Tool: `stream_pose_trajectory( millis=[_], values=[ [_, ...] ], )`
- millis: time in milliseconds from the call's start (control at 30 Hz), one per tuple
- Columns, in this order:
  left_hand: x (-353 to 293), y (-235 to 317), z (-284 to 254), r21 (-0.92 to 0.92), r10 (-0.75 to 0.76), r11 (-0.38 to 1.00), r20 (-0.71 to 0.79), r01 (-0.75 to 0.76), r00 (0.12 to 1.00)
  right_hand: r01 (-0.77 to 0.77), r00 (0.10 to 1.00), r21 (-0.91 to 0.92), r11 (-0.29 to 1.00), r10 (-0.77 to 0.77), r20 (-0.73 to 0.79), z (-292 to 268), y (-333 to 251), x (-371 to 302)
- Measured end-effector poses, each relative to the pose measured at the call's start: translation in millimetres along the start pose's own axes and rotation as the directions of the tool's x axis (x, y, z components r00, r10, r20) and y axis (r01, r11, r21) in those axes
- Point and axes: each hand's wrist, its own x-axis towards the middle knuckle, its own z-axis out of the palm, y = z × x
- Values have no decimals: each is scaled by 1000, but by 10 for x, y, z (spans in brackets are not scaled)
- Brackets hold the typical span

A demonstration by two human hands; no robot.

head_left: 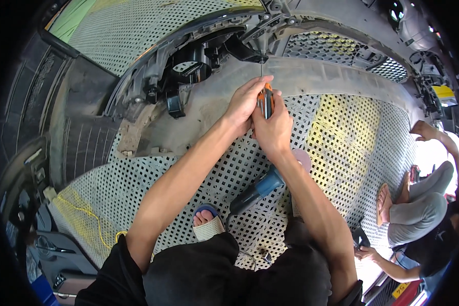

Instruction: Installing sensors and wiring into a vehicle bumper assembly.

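Orange and black plastic forms the body of the hand tool [264, 104], which is seen in the head view near the upper middle, between the two bare hands. Its thin shaft [261, 70] is pointed away from the body, toward the tip of a black bracket [246, 51] on a large curved car panel [336, 81]; whether the fastening there is engaged cannot be told. The tool's front is wrapped by the fingers of the left hand [244, 103], and its rear is grasped by the right hand [274, 128], with the thumb laid along it.

The step in hand is judged to be the working of a fastener at the bracket. For the next move, the shaft should be lined up squarely and light pressure applied, lest the tip slip.

Counted are one hand tool, one blue angle grinder [260, 191] with one pinkish disc [303, 160], one yellow cord [94, 218] and one clearly visible sandal [209, 230] on the wearer's foot. One seated co-worker [418, 219] is seen at the right, with two sandalled feet, one dark handheld device [361, 237] being held. All is set over one perforated mat [341, 148].
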Motion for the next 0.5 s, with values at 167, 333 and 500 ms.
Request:
stream_pose_trajectory(
  millis=[167, 333, 500],
  values=[
    [51, 43, -73, -64, 46, 997, 25, -44, 999, -30, 999, -26, 999, 31, 41, -34, -163, -77],
    [205, 61, -17, -142, 111, 984, 26, -106, 993, 40, 999, -85, 996, -39, 17, -76, -30, -23],
    [258, 54, -38, -203, 131, 972, 36, -121, 991, 156, 988, -148, 977, -151, 40, -189, -96, 6]
  ],
)
